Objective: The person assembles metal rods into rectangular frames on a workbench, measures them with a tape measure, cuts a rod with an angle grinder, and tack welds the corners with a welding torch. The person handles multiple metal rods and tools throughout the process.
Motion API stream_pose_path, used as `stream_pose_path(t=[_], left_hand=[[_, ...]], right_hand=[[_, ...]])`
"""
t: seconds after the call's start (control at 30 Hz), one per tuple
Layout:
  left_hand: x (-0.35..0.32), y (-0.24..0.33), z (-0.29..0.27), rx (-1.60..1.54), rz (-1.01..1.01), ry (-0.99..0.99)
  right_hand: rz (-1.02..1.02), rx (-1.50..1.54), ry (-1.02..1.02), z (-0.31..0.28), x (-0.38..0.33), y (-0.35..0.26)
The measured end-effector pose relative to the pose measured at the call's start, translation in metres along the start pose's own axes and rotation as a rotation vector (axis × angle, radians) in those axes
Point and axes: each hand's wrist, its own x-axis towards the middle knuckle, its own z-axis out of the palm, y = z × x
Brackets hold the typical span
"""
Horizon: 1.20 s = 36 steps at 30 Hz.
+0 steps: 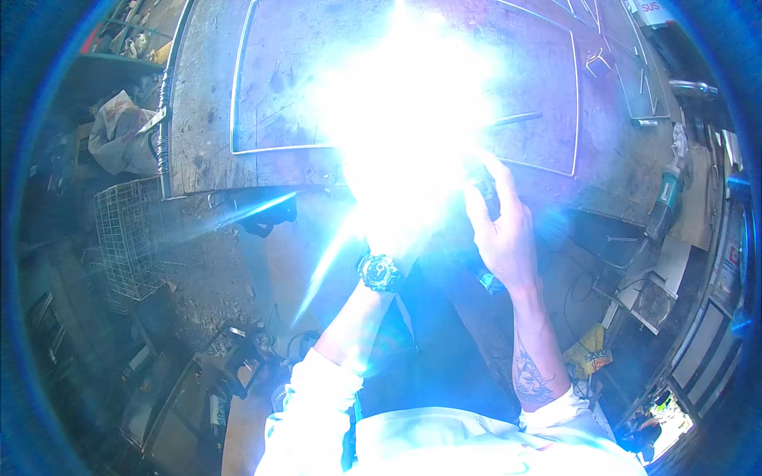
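A blinding white-blue glare, like a welding arc, covers the middle of the worktable. My left forearm, with a wristwatch on it, reaches up into this light, which washes out the hand and whatever it holds. To the right of the glare, my right hand has its thumb and forefinger curved toward the bright spot. Their tips fade into the light, and what they grip cannot be made out. A thin metal rod frame lies flat on the tabletop, partly hidden by the glare. A dark rod lies inside it.
A teal power tool is at the table's right side. Near the right corner lies a small bent metal piece. On the left are a wire basket and a white sack. A yellow bag sits low at right.
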Motion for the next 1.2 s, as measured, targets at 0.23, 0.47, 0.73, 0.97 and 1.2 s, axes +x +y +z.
stream_pose_path(t=[0.23,0.47,0.73,0.97,1.2], left_hand=[[0.001,-0.006,-0.007,-0.129,0.012,0.041],[0.016,-0.086,-0.039,-0.353,0.088,0.397],[0.048,-0.19,-0.046,-0.189,-0.06,0.449],[0.04,-0.197,-0.044,-0.223,-0.036,0.457],[0.042,-0.196,-0.044,-0.214,-0.028,0.465]], right_hand=[[0.079,0.149,0.144,0.002,-0.006,0.019],[0.219,0.326,0.181,-0.007,-0.012,0.017],[0.129,0.165,0.082,0.011,-0.012,0.022],[0.078,0.135,0.079,0.013,-0.006,0.025],[0.098,0.106,0.048,0.009,-0.006,0.02]])
